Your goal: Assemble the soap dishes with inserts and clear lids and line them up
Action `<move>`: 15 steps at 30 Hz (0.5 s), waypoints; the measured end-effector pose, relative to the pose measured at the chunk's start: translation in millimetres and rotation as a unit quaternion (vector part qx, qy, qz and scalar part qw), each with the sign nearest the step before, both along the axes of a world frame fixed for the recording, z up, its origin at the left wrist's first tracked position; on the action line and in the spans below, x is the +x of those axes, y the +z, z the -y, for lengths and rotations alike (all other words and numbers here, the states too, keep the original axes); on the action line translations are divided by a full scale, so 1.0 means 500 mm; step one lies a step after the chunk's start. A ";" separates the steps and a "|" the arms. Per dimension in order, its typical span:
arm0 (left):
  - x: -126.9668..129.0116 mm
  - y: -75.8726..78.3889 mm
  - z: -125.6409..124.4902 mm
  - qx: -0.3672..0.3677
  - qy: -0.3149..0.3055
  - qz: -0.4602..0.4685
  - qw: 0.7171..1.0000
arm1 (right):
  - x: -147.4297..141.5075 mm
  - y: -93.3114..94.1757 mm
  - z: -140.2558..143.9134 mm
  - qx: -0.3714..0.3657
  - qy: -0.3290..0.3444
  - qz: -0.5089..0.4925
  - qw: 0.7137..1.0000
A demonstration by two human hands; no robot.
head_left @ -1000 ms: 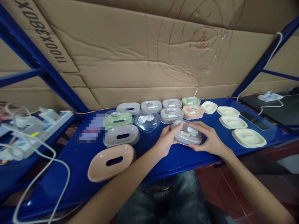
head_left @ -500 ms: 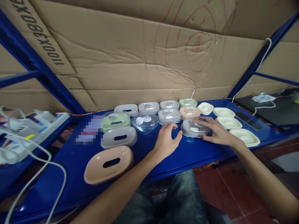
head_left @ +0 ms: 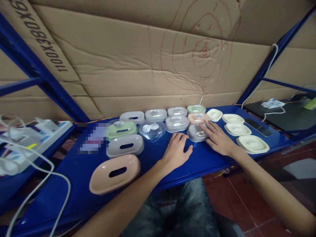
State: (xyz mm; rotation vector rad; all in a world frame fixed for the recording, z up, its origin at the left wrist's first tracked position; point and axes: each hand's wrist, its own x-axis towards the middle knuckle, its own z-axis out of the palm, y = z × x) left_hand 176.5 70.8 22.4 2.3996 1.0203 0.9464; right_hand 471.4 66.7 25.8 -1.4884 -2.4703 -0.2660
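A blue metal shelf runs across the view; at far left, white power strips and cables; nearer, three oval plastic bases lie upside down, peach, grey and green with a clear lid; beside them a loose clear plastic lid; the left hand rests open and empty on the shelf; the right hand, fingers spread, lies flat on a grey lidded soap box, which sits at the front of two rows of closed boxes; at right, four cream inner trays lie unused, so several boxes look assembled and more remain.
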 end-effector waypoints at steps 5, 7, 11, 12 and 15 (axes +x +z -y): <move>-0.001 0.002 -0.002 0.000 -0.003 0.000 1.000 | 0.001 -0.005 0.009 -0.004 0.002 -0.016 1.000; -0.002 0.004 0.000 0.001 -0.004 -0.003 1.000 | 0.013 0.007 0.004 0.004 0.001 -0.060 0.998; -0.004 0.005 0.003 0.004 -0.011 -0.008 1.000 | 0.070 0.049 -0.056 0.052 -0.084 -0.131 0.986; -0.005 0.006 0.003 0.007 -0.014 -0.011 1.000 | 0.089 0.059 -0.081 0.047 -0.121 -0.118 0.985; -0.005 0.006 0.005 0.012 -0.023 -0.020 0.999 | 0.137 0.079 -0.157 -0.006 -0.202 -0.038 0.979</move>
